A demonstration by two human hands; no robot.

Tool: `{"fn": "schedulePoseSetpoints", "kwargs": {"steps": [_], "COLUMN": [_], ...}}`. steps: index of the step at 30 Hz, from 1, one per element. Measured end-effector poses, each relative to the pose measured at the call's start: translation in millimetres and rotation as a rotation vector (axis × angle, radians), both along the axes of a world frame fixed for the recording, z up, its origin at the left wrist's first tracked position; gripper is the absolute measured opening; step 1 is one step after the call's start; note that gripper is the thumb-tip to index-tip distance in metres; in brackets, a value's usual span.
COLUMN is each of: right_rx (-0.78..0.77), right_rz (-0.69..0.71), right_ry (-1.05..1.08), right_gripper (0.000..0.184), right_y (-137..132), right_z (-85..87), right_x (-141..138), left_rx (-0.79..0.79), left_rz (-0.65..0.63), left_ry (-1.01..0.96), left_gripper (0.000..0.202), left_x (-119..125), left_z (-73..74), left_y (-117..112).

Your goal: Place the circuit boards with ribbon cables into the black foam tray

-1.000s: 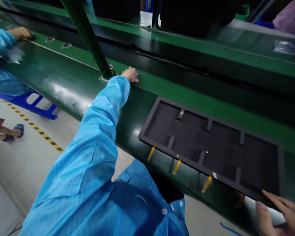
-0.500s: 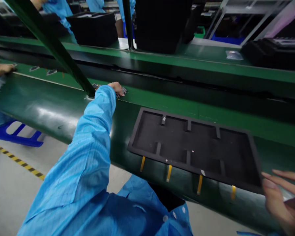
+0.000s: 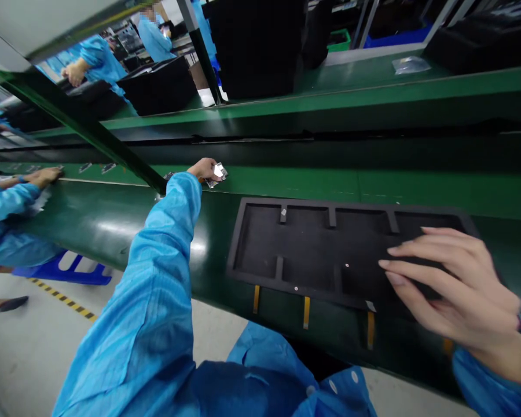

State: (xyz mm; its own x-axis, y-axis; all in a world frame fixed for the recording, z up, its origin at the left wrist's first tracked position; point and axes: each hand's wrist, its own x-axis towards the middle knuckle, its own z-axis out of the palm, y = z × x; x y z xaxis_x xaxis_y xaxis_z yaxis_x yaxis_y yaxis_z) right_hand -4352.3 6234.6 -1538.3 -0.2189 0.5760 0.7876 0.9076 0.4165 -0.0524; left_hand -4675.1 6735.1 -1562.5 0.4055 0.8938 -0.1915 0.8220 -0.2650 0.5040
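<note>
At the far end of my outstretched arm, my left hand (image 3: 205, 168) is closed on a small circuit board (image 3: 217, 172) with a shiny silver part, at the edge of the green belt. My right hand (image 3: 451, 278) hovers over the right end of a black foam tray (image 3: 260, 231), fingers apart and holding nothing. The tray has shallow compartments with short dividers; a few tiny pale specks lie on it. Several yellow strips (image 3: 306, 313) are along the bench edge in front of the tray.
A green slanted post (image 3: 91, 136) stands just left of my left arm. Farther left, a co-worker's hands (image 3: 47, 175) are at the belt (image 3: 286, 182), where more small boards (image 3: 108, 168) lie. Black boxes (image 3: 160, 87) and a clear plastic bag (image 3: 410, 65) sit on the shelf behind.
My right hand has moved left and up, from beside the tray to over its right end. My left hand stays near the same spot, the board's silver part now showing. The view has tilted.
</note>
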Motion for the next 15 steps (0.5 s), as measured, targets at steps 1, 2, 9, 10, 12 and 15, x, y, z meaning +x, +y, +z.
{"fn": "schedulePoseSetpoints", "kwargs": {"steps": [1, 2, 9, 10, 12, 15], "right_rx": [-0.013, -0.023, -0.189, -0.233, -0.318, -0.428], "right_rz": [0.024, 0.053, 0.13, 0.143, 0.172, 0.242], "right_ry": [0.012, 0.028, 0.391, 0.493, 0.702, 0.991], "right_gripper": [0.018, 0.02, 0.011, 0.008, 0.009, 0.027], "right_y": [6.5, 13.0, 54.3, 60.9, 75.0, 93.1], "right_z": [2.6, 5.6, 20.5, 20.4, 17.9, 10.6], "right_x": [-2.3, -4.8, -22.4, -24.7, -30.0, -39.5], "left_rx": [0.007, 0.017, 0.069, 0.084, 0.099, 0.089], "left_rz": [0.012, 0.012, -0.188, -0.223, -0.281, -0.325], "left_ry": [0.024, 0.029, -0.427, -0.529, -0.737, -0.999], "left_gripper": [0.038, 0.034, 0.022, 0.026, 0.037, 0.06], "left_x": [6.3, 13.1, 66.7, 74.8, 89.5, 104.8], "left_z": [7.5, 15.4, 66.9, 72.2, 80.0, 82.0], "left_y": [-5.2, -10.5, -69.7, -83.9, -117.0, -174.1]}}
